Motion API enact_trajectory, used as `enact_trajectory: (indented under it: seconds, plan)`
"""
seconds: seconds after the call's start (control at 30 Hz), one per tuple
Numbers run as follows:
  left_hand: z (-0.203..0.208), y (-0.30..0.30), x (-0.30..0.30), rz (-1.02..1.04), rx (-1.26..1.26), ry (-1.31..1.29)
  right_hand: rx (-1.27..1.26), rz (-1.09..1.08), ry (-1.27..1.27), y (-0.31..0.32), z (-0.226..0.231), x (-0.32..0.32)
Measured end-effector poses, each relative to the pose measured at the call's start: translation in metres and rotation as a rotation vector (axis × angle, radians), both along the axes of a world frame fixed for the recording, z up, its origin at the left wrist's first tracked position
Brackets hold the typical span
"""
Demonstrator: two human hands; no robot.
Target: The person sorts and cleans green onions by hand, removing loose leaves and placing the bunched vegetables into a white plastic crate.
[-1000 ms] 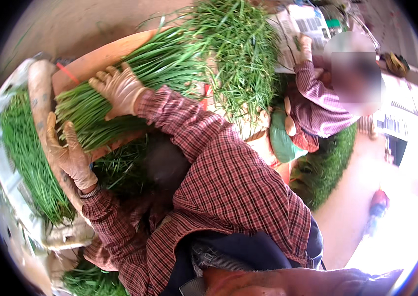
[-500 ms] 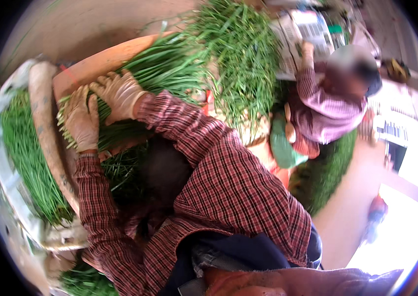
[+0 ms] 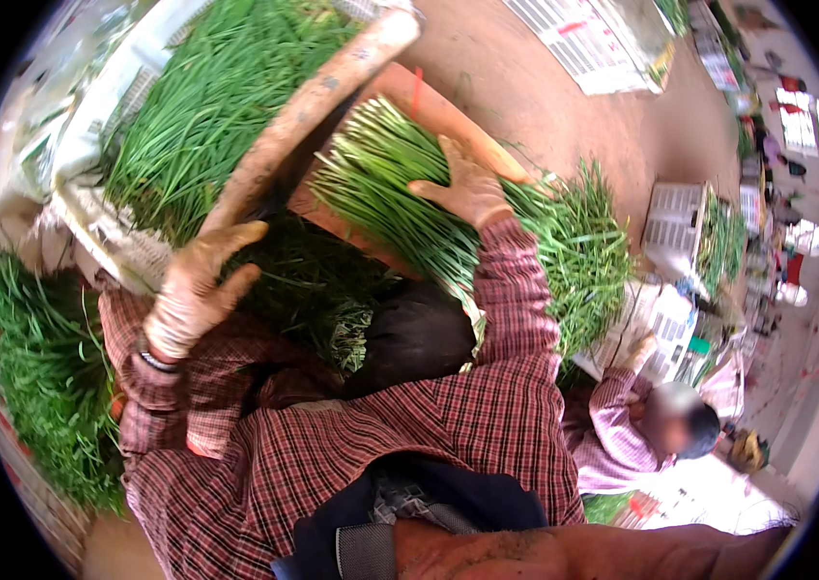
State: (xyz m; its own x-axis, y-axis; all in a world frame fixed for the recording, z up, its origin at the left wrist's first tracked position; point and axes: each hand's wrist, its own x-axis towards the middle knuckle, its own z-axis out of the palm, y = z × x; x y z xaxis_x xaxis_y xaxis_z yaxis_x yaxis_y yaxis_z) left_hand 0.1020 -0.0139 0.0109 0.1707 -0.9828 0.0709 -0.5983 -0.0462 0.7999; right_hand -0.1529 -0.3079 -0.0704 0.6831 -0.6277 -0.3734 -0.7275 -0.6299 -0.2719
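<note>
Outdoors, a person in a red plaid shirt [image 3: 487,425] presses an open right hand [image 3: 467,188] flat on a long bundle of green chives [image 3: 409,193] at upper centre, while the left hand [image 3: 192,290], fingers loosely spread and grasping nothing, hovers beside a muddy wooden pole [image 3: 303,111] at centre left

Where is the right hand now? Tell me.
In the head view, the right hand lies flat on the bundle of green chives, upper centre, beside the orange board.
</note>
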Motion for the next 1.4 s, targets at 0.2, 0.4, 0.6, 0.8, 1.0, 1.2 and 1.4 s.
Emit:
enact_trajectory:
  seconds: [0.2,0.4,0.6,0.8,1.0,1.2,1.4]
  plan:
    - [-0.057,0.109,0.166,0.620,0.023,0.342,-0.077,0.041,-0.063,-0.002,0.044,0.034]
    - [-0.156,0.131,0.241,0.579,-0.047,0.401,-0.080,0.434,-0.221,0.048,0.085,0.167]
    - [-0.107,0.100,0.200,0.528,-0.178,-0.178,-0.164,0.906,-0.005,0.132,0.031,0.337]
    - [-0.101,0.100,0.197,0.536,-0.258,-0.206,-0.198,1.088,0.076,0.204,-0.040,0.457]
    - [-0.099,0.103,0.196,0.547,-0.274,-0.251,-0.140,1.070,0.206,0.221,-0.077,0.492]
    - [-0.096,0.108,0.198,0.510,-0.249,-0.249,-0.078,1.070,0.223,0.212,-0.047,0.493]
    - [-0.085,0.095,0.197,0.597,-0.222,-0.178,0.125,0.809,-0.382,0.143,-0.023,0.453]
